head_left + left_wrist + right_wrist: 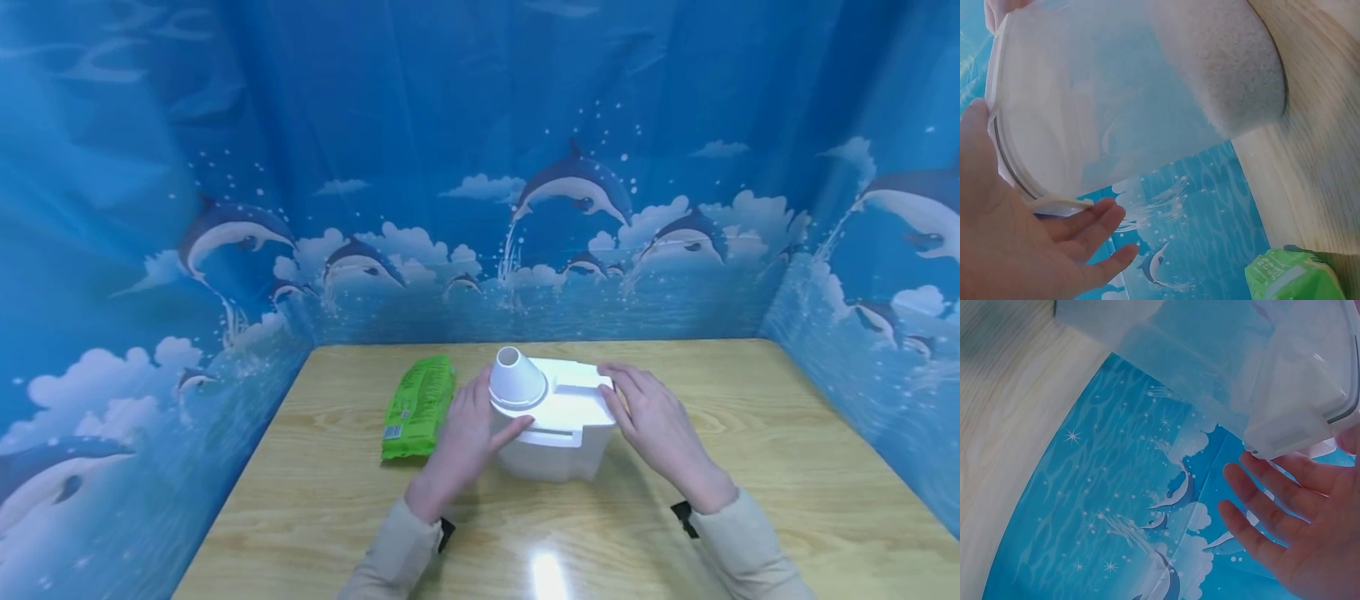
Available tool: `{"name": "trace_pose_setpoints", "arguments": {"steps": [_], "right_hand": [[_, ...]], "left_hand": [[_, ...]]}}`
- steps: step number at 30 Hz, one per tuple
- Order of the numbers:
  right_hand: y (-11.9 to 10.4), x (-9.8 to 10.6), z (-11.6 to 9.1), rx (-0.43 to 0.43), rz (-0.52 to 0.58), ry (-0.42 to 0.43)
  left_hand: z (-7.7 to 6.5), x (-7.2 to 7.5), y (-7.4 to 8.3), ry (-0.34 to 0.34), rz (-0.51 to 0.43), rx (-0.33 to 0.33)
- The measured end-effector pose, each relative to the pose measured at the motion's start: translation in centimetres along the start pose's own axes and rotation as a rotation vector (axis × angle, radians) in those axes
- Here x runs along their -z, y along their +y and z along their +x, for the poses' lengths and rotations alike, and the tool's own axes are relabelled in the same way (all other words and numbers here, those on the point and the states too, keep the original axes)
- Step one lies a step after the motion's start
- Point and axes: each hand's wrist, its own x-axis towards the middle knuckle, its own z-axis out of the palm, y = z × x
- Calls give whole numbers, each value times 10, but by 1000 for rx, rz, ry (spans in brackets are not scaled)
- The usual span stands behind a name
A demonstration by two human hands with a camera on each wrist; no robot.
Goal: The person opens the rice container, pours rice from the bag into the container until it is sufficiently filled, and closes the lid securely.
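Observation:
A translucent plastic storage box (555, 460) stands upright on the table, topped by a white lid (581, 408). White grains that look like rice (1235, 69) fill its lower part in the left wrist view. On the lid's left side rises a white cone (516, 380) with an open tip. My left hand (468, 429) holds the lid's left edge, thumb along the front rim and fingertips at a side clip (1066, 205). At the right edge, my right hand (662, 417) grips the lid between thumb and fingers, its fingertips against another clip (1291, 436).
A green printed packet (420, 404) lies on the wooden table (322, 500), just left of my left hand. Blue dolphin-patterned sheeting (420, 167) closes off the table's back and sides.

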Motion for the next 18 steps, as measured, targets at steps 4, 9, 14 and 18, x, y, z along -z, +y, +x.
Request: {"name": "trace_pose_setpoints", "arguments": {"steps": [4,9,14,18], "right_hand": [[-1,2,0,2,-9,-1],[-2,3,-1,13,-26,22],[-3,4,-4,22,-52,71],[-4,5,-8,8,-66,79]], "left_hand": [[3,3,-2,-15,2,-25],[6,7,-2,-21,-3,-46],[9,5,-3,-8,38,-51],[11,3,-3,-9,52,-36]]}}
